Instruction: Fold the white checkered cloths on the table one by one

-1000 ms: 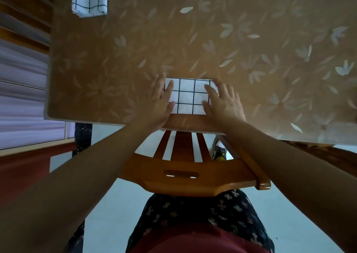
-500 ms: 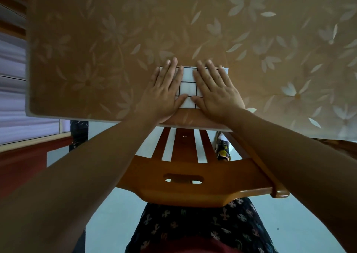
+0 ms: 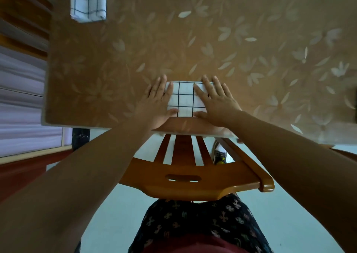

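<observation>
Where the folded checkered cloth (image 3: 185, 100) lies on the table (image 3: 251, 55), it sits close to the near edge, as a compact white rectangle with dark grid lines. Both hands rest flat on it. The left hand (image 3: 156, 102) covers the cloth's left edge with fingers straight and close together, and its thumb lies along the cloth's near left corner. The right hand (image 3: 216, 100) covers the right edge in the same manner, fingers extended toward the far right corner and thumb at the near right corner. Neither hand curls round the fabric or pinches it. The middle strip of the cloth shows bare between the two hands.

A second checkered cloth (image 3: 88, 0) lies at the far left corner of the table, well apart from the hands and partly cut off by the top of the view. A wooden chair back (image 3: 189, 183) with vertical slats stands between the person and the table's near edge. A shoe (image 3: 220, 154) lies on the floor beside the chair's right post.
</observation>
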The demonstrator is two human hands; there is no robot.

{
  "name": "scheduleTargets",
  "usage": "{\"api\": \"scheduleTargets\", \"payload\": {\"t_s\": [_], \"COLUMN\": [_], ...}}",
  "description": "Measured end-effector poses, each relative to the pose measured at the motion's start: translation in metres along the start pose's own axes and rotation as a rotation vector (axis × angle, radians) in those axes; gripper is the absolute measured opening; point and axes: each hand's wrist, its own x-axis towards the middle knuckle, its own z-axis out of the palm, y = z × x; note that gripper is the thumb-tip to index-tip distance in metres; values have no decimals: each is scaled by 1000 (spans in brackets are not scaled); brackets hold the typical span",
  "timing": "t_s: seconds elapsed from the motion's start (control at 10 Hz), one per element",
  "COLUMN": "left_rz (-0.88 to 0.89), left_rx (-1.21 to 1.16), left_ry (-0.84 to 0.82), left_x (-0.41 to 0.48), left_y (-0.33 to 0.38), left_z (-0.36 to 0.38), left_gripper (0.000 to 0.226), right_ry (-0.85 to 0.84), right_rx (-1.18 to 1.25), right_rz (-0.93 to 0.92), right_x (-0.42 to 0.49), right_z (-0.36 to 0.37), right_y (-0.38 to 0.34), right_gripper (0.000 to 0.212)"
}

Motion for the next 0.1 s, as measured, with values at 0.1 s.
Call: {"api": "scheduleTargets", "payload": {"t_s": [0.1], "left_rz": [-9], "left_rx": [-31], "left_ry": [-105], "left_x": [-7], "left_y": [1], "left_z": [-32], "left_gripper": [84], "right_ry": [-49], "right_rx": [161], "right_rz": [21], "right_x": [-12], "right_z": [-30], "right_y": [5], "right_gripper": [77]}}
